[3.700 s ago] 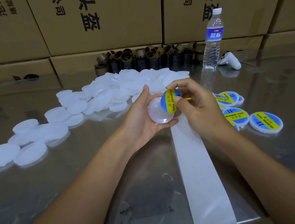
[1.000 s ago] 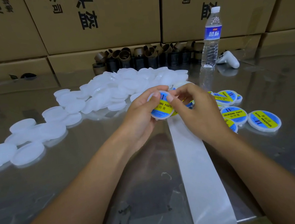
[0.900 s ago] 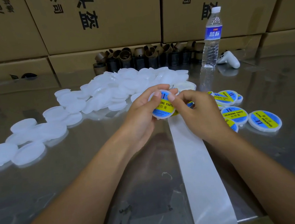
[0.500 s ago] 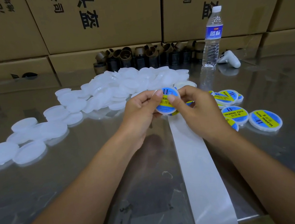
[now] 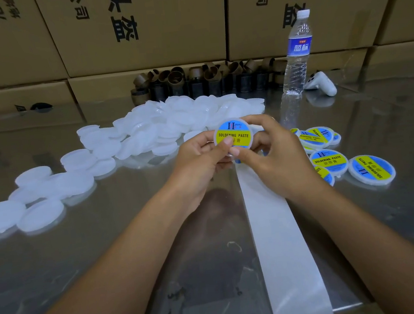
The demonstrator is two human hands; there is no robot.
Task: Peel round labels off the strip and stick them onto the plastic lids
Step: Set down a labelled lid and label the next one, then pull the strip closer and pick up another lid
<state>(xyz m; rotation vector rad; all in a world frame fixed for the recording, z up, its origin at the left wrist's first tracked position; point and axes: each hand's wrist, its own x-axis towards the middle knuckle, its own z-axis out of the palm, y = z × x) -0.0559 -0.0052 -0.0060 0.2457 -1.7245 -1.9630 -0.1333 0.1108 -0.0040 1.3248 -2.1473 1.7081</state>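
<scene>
- The cardboard boxes stand stacked as a wall along the far edge, which closes off the back of the working space
- The steel worktop carries everything, and the stock on it is sorted by side, probably so that nothing gets labelled twice
- The white backing strip runs from the near edge straight up under the hands; the part in view is bare, and its far end is hidden behind the right hand
- The blank lids lie in a loose heap to the left and behind, in easy reach of the left hand
- The labelled lids lie face up in a small cluster on the right, apart from the blanks; this looks like the finished pile
- A water bottle stands upright at the back right, well clear of the work
- The left hand and right hand meet above the strip, each grip narrowed to a pinch on the same piece
- The lid is held off the worktop, tilted face toward the camera, likely to check the fit; fingers curl behind its rim and both thumbs press on its lower front
- The label sits on the lid, blue and yellow, apparently centred and flat, so I judge this one is ready to join the right-hand pile
</scene>
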